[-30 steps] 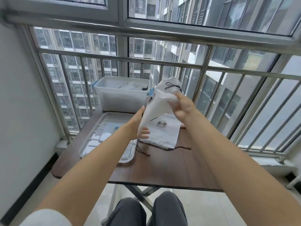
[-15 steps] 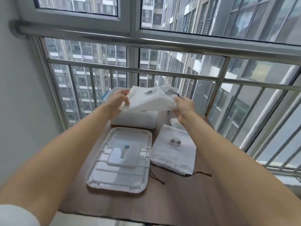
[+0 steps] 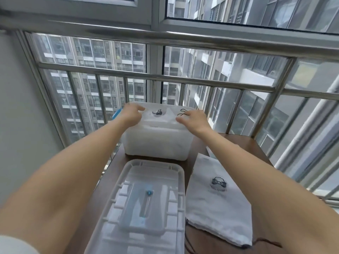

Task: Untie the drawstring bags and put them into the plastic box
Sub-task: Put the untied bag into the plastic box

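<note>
A white drawstring bag [image 3: 159,114] with a dark printed logo lies inside the translucent plastic box [image 3: 156,143], its black drawstring [image 3: 184,113] loose near the right end. The left hand [image 3: 132,112] hovers over the box's left end, fingers spread and relaxed, holding nothing. The right hand [image 3: 194,119] hangs over the right end beside the cord, fingers straight, also holding nothing. A second white drawstring bag [image 3: 218,200] lies flat on the brown table [image 3: 244,145] to the right, near the box, its cord trailing at the near corner. The box lid [image 3: 143,208] lies just left of it. A steel railing [image 3: 183,79] stands behind.
</note>
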Action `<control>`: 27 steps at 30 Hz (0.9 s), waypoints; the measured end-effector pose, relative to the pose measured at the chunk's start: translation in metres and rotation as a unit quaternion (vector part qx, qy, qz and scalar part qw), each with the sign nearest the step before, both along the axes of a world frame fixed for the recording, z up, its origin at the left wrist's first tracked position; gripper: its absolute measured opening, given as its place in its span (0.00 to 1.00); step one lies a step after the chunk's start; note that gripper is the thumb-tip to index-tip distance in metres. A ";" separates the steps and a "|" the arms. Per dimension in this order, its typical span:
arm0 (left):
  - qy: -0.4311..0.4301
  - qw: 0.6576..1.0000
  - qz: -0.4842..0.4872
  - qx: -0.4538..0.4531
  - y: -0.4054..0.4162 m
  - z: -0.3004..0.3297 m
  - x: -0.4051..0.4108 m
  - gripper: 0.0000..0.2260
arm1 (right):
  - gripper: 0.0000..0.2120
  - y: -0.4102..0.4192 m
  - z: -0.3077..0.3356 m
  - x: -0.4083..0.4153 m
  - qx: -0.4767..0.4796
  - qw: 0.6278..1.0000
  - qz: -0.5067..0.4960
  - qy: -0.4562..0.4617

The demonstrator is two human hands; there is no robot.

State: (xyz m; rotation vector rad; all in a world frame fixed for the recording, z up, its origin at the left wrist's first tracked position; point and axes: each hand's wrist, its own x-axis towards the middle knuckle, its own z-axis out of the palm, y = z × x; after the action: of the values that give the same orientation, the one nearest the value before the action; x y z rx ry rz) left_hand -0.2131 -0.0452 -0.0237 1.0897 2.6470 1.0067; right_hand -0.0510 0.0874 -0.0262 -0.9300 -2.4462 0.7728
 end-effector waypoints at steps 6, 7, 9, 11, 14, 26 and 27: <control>0.103 0.977 -0.018 -0.188 0.020 -0.011 -0.012 0.25 | 0.23 0.006 -0.001 -0.024 0.208 0.949 -0.015 -0.238; 0.101 0.972 -0.029 -0.210 0.023 -0.010 -0.012 0.23 | 0.21 0.007 0.000 -0.028 0.220 0.941 -0.001 -0.257; 0.080 0.969 -0.031 -0.230 0.029 -0.008 -0.011 0.21 | 0.17 0.009 0.000 -0.034 0.213 0.932 0.024 -0.291; 0.063 0.973 -0.025 -0.223 0.034 -0.006 -0.011 0.21 | 0.14 0.009 0.001 -0.037 0.186 0.929 0.039 -0.319; 0.051 0.978 -0.036 -0.201 0.044 -0.009 -0.006 0.19 | 0.11 0.011 0.003 -0.038 0.159 0.929 0.047 -0.332; 0.131 0.984 -0.086 0.086 0.019 -0.003 0.113 0.13 | 0.17 -0.031 -0.016 0.099 0.033 0.994 -0.034 0.094; 0.142 0.982 -0.093 0.084 0.013 -0.006 0.127 0.13 | 0.17 -0.036 -0.023 0.113 0.022 0.993 -0.039 0.106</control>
State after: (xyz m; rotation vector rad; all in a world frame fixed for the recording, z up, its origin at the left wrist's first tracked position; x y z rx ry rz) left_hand -0.0863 -0.0319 -0.0294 1.5938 2.6378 1.1275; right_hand 0.0617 0.0517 -0.0491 -0.8732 -2.2214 0.7470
